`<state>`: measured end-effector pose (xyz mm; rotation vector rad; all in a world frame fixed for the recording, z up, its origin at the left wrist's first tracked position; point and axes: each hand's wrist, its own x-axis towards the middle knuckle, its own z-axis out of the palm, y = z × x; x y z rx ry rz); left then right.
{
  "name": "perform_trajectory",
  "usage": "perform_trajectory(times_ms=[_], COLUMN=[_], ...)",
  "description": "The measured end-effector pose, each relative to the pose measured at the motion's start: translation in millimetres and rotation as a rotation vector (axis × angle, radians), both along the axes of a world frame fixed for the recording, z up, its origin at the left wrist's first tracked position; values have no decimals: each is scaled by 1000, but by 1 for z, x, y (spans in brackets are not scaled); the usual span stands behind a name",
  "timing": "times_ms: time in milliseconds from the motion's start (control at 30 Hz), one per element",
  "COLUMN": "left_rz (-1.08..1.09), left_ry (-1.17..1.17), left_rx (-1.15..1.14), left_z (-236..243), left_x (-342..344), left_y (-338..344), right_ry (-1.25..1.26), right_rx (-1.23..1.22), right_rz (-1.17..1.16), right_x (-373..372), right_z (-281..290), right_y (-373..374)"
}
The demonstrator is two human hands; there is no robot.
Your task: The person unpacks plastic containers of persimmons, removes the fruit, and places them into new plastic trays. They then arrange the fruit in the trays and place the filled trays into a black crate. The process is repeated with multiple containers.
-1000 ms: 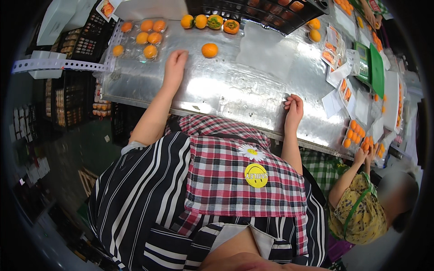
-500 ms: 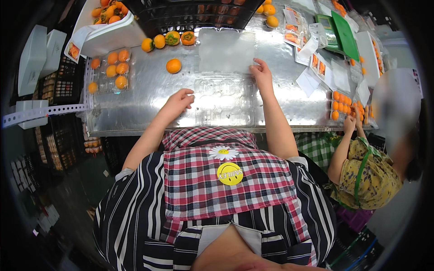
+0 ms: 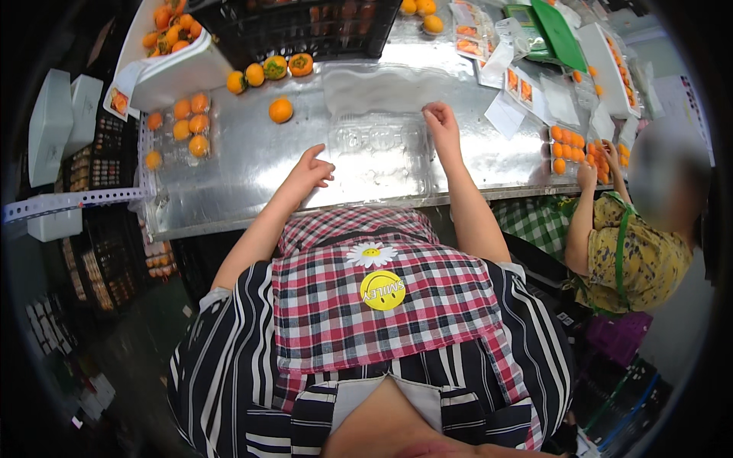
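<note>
An opened clear plastic fruit box (image 3: 378,164) lies in front of me. Its moulded part is nearest, and a pale, translucent sheet (image 3: 374,88) spreads out beyond it. My left hand (image 3: 308,177) hovers by the near part's left edge, fingers apart and holding nothing. At the right, where box and sheet meet, my right hand (image 3: 444,128) has its fingers curled together; whatever may be between the fingertips is too small to make out. A single orange persimmon (image 3: 280,110) sits left of the sheet. Behind it several persimmons (image 3: 275,67) stand in a row.
Left lies a clear box of persimmons (image 3: 190,126), below a white crate (image 3: 172,76) of more fruit. A black crate (image 3: 305,30) stands at the back. Labels (image 3: 519,88) and a green scale (image 3: 553,38) are at the right. A co-worker (image 3: 634,244) handles packed fruit there.
My view has shifted slightly. My right hand has moved a little right along the sheet's near corner, its fingers more curled. The sheet looks wavier and less white. The left hand's index finger points out more.
</note>
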<state>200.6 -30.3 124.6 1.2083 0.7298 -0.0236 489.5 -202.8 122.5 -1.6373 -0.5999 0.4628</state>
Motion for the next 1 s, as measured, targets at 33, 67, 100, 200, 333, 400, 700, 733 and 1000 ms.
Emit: perform_trajectory(times_ms=[33,67,100,200,333,400,700,733,1000], left_rz=[17,47,60,88,194,308,704,770,1495], left_ry=[-19,-26,-36,-54,-116,-192,-328,-361,-472], left_rx=[44,81,113,157,236,240,-16,-41,-122], left_z=[1,-3,-6,5,27,40,109,100,57], left_x=[1,3,9,25,21,10,-31,-41,-188], left_y=[2,6,9,12,0,-13,-97,-102,-180], right_ry=[53,102,149,326,376,332,304,316,-476], right_rx=[-4,-8,-15,38,140,185,193,104,345], right_rz=[-12,-14,-32,-72,-55,9,451,546,851], right_x=[3,7,14,19,4,-11,-71,-75,-143], right_z=[-7,-13,-18,-19,5,33,104,103,115], right_y=[7,18,20,29,40,36,20,23,-8])
